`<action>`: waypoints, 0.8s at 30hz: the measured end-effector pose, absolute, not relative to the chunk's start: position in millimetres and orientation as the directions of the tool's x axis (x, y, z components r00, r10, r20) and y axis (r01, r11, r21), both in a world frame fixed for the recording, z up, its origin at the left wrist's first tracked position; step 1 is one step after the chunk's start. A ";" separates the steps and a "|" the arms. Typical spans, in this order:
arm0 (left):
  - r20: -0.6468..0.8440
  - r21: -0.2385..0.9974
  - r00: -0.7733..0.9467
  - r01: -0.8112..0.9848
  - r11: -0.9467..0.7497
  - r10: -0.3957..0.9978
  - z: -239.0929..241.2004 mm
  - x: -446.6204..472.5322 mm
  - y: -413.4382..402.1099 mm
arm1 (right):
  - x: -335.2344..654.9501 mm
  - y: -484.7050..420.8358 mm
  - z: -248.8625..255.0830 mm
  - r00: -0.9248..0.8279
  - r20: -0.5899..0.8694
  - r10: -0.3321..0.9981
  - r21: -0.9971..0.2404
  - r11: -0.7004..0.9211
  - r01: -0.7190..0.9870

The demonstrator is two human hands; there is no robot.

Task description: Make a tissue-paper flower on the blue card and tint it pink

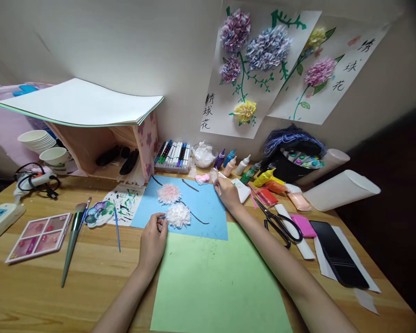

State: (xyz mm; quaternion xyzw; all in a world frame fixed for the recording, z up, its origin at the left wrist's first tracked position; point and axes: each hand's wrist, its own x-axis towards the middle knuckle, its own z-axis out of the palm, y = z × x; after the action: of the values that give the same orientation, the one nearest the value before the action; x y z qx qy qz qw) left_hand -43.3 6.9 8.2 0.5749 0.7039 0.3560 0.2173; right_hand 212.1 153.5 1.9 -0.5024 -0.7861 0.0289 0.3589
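Note:
On a blue paper sheet (208, 208) lie two tissue-paper flowers, a pink one (168, 193) and a white one (179, 215), with dark drawn stems. My left hand (153, 240) rests at the sheet's near left edge, fingers pinched at the white flower's left side. Further back, my right hand (228, 190) sits over the sheet's far right corner, closed on a thin pale stick or brush (217, 180). A green paper sheet (215, 282) lies in front, between my forearms.
Black scissors (279, 223), a phone (338, 252), clay packs and paint bottles (235, 164) crowd the right. A marker box (173, 155) stands at the back. Brushes (72, 236), a palette (99, 212), a paint tray (39, 236), a power strip and paper cups are on the left.

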 end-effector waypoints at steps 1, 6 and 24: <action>0.103 0.754 -0.246 0.651 0.086 0.964 8.4 -43.3 6.9 | 213.0 152.3 2.5 -0.226 0.538 0.812 -0.421 0.491 0.762; 0.117 0.781 -0.265 0.620 0.076 0.957 10.5 -43.1 5.6 | 211.9 123.6 16.2 -0.161 0.551 0.819 -0.521 0.488 0.700; 0.162 0.816 0.068 0.552 -0.172 0.984 18.1 -22.6 -9.9 | 161.7 24.5 23.3 -0.354 0.381 0.854 -0.862 0.467 0.198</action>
State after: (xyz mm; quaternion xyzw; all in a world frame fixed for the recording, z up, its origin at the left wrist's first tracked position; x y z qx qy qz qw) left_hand -22.6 -9.9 18.1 0.6699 0.5733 0.3706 0.2919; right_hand 161.7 24.5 23.3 -0.3583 -0.7339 0.3719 0.4412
